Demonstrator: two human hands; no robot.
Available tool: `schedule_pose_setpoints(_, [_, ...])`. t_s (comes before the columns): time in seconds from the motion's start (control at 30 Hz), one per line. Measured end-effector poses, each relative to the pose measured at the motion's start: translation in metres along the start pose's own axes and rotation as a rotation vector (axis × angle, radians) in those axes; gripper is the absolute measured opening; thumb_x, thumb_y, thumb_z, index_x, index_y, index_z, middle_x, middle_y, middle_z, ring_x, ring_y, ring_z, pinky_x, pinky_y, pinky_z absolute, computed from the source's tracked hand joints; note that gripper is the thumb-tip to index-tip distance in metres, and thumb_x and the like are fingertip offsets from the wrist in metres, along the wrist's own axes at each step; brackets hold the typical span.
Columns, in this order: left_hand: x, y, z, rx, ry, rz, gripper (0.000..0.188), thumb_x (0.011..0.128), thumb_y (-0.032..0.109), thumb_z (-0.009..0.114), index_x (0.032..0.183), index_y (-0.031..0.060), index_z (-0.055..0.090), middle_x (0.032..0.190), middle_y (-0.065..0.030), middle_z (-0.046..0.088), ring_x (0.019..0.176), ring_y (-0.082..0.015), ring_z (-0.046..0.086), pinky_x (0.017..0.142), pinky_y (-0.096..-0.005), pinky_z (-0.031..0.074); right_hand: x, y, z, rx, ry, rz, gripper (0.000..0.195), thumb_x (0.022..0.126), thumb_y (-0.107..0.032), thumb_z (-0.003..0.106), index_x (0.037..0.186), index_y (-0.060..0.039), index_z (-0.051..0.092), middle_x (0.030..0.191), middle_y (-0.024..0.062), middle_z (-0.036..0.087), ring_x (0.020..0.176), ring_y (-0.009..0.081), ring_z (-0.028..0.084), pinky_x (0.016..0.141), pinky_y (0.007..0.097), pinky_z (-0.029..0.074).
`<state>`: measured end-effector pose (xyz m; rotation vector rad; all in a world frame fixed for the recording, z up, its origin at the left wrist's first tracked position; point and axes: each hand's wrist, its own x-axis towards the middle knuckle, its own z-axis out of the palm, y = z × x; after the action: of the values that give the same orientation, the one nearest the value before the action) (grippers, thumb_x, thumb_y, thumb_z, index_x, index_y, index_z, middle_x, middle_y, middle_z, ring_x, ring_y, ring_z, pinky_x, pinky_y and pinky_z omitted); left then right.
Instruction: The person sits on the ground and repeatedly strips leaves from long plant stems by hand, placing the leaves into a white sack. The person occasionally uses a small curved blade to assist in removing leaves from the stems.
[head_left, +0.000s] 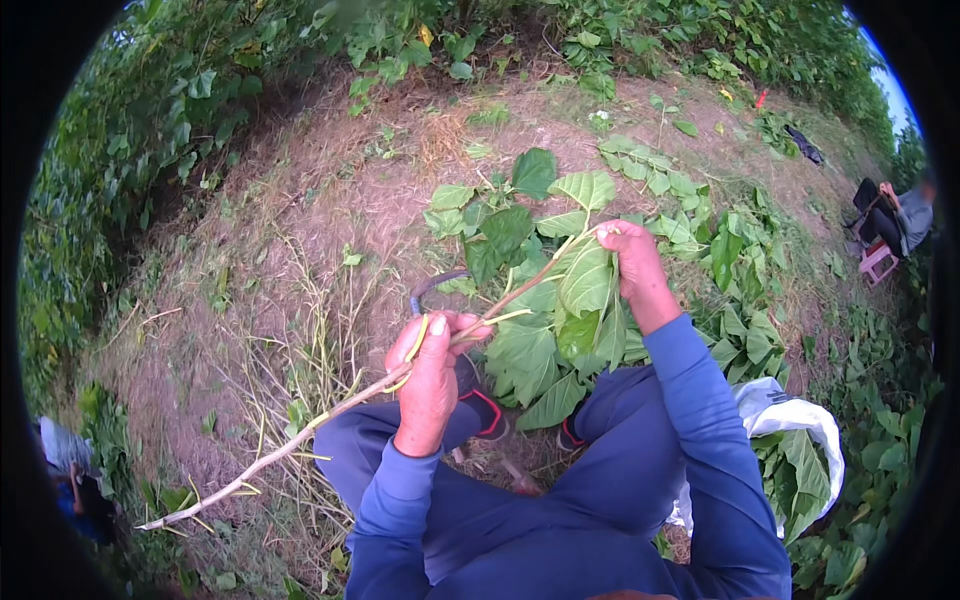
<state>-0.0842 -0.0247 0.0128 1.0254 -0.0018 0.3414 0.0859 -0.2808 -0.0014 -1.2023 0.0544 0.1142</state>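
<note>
A long woody branch (289, 444) slants across my front, its lower length bare but for short leaf stalks. My left hand (431, 367) grips it near the middle, thumb laid along the stem. At the upper end, my right hand (634, 262) pinches among the leaf stalks by the tip, where several broad green leaves (589, 277) still hang. Whether those fingers hold the stem itself or only a stalk is hard to see. Beneath the branch, a heap of large cut leaves (525, 349) lies between my feet.
Stripped sticks (330, 360) are piled at my left. Beyond my left hand lies a curved dark handle-like object (435, 283). A white sack (825, 442) of leaves stands at my right. One person (904, 214) sits on a pink stool (877, 262); another person (71, 465) is at far left.
</note>
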Motion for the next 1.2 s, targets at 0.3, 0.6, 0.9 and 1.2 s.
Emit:
schedule_pose_setpoints(0.3, [-0.008, -0.015, 0.006, -0.015, -0.008, 0.007, 0.024, 0.098, 0.016, 0.053, 0.104, -0.0064, 0.057, 0.098, -0.0196, 0.064, 0.087, -0.0323, 0.067, 0.083, -0.0478, 0.057, -0.004, 0.001, 0.004, 0.019, 0.037, -0.059, 0.009, 0.084, 0.000, 0.059, 0.092, 0.0030, 0.063, 0.080, 0.0072, 0.065, 0.066, 0.0148, 0.060, 0.064, 0.0285, 0.051])
schedule_pose_setpoints(0.6, [-0.031, -0.019, 0.015, 0.182, -0.105, 0.031, 0.022, 0.098, 0.012, 0.053, 0.106, -0.0074, 0.058, 0.105, -0.0230, 0.064, 0.093, -0.0335, 0.068, 0.085, -0.0440, 0.056, 0.001, -0.007, -0.009, 0.007, 0.095, -0.060, 0.008, 0.081, 0.003, 0.061, 0.088, 0.0026, 0.063, 0.078, 0.0073, 0.064, 0.066, 0.0164, 0.061, 0.064, 0.0299, 0.051])
schedule_pose_setpoints(0.9, [-0.019, -0.014, -0.003, -0.005, 0.029, 0.001, 0.024, 0.099, 0.015, 0.051, 0.106, -0.0065, 0.057, 0.103, -0.0216, 0.065, 0.087, -0.0331, 0.069, 0.081, -0.0414, 0.057, -0.004, -0.003, -0.010, -0.060, -0.058, -0.059, 0.010, 0.082, -0.002, 0.066, 0.092, -0.0009, 0.064, 0.081, 0.0039, 0.065, 0.068, 0.0120, 0.060, 0.066, 0.0274, 0.051])
schedule_pose_setpoints(1.2, [0.010, -0.012, -0.042, -0.243, 0.224, -0.114, 0.027, 0.099, 0.030, 0.054, 0.098, 0.0037, 0.059, 0.089, -0.0137, 0.067, 0.081, -0.0288, 0.069, 0.078, -0.0467, 0.059, -0.016, 0.005, 0.010, -0.541, -0.147, -0.305, 0.005, 0.083, -0.004, 0.065, 0.087, -0.0024, 0.064, 0.080, -0.0026, 0.061, 0.073, 0.0063, 0.051, 0.067, 0.0241, 0.044])
